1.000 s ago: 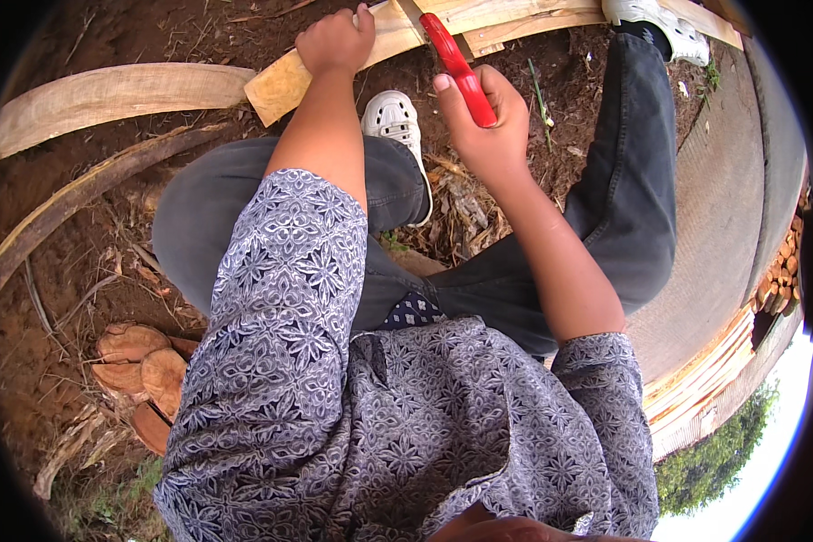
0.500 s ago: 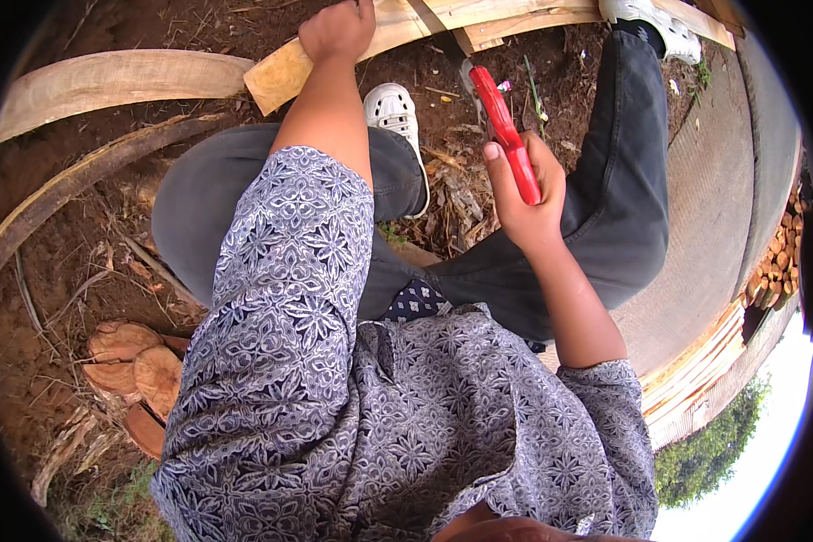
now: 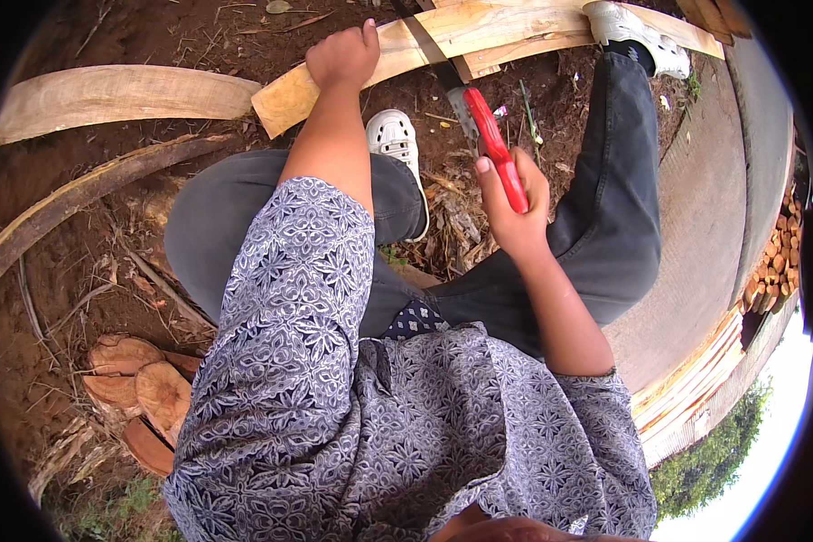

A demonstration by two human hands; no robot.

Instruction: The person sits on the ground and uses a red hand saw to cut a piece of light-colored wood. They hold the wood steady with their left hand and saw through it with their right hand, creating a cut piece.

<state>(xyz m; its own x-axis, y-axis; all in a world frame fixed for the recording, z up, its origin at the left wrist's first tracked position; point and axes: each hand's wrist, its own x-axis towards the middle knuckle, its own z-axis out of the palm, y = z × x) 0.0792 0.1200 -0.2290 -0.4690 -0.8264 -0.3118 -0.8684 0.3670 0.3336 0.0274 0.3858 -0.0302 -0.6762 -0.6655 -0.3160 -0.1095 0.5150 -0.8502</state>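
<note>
A pale wooden plank (image 3: 506, 20) stretches across the top of the view, its squared end to the left. My left hand (image 3: 343, 58) is closed over this plank near that end, thumb sticking out; its fingertips are hidden. In my right hand (image 3: 518, 203) is the red handle of a handsaw (image 3: 488, 126), fingers wrapped around it and thumb along its side. The dark saw blade crosses the plank to the right of my left hand. Under the plank at that spot, another piece of wood (image 3: 468, 70) pokes out.
My white clog (image 3: 641, 32) rests on the plank's right part; the other clog (image 3: 393, 135) is on the soil. A curved board (image 3: 126, 92) and a bark-edged strip (image 3: 90, 188) lie left. Cut wood pieces (image 3: 158, 388) sit lower left, stacked poles (image 3: 772, 262) at far right.
The whole view has shifted, so everything sits lower in the picture. Against the plank, the saw and my right hand have slid slightly forward. My left hand keeps its place on the plank.
</note>
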